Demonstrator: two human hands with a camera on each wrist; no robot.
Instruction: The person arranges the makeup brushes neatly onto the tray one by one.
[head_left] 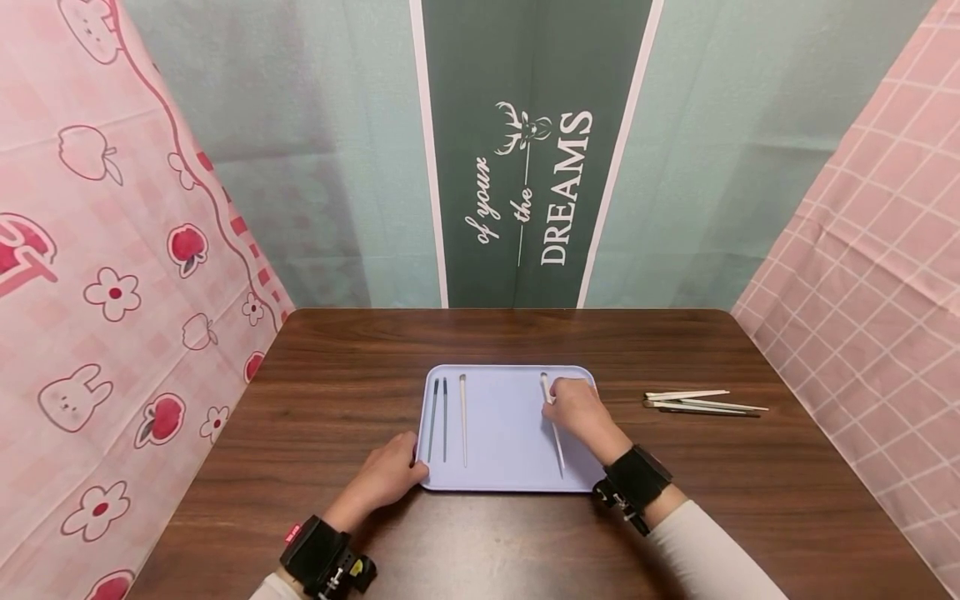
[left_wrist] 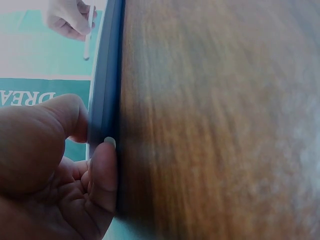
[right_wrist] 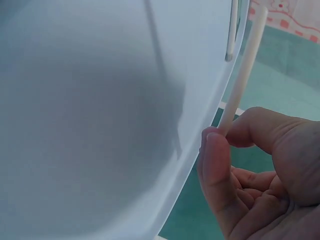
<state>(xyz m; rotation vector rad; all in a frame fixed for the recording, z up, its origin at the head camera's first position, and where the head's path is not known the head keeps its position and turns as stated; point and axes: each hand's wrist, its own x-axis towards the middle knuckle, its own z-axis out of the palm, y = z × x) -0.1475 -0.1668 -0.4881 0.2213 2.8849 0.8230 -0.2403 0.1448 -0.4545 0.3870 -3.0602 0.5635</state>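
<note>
A pale lilac tray (head_left: 504, 429) lies on the table. My left hand (head_left: 392, 471) grips its near left corner, thumb and a finger on either side of the rim in the left wrist view. Over the right part of the tray, my right hand (head_left: 583, 414) pinches a white paintbrush (head_left: 558, 450) between thumb and fingertips. The brush slants, its dark tip toward the far edge, and casts a shadow on the tray. Two thin blue-grey paintbrushes (head_left: 445, 421) and another white paintbrush (head_left: 463, 421) lie lengthwise at the tray's left side.
To the right of the tray, several loose paintbrushes (head_left: 705, 404), light and dark, lie in a bundle on the brown wooden table (head_left: 360, 358). A green curtain (head_left: 360, 208) hangs behind the table, with pink cloths (head_left: 885, 250) at both sides.
</note>
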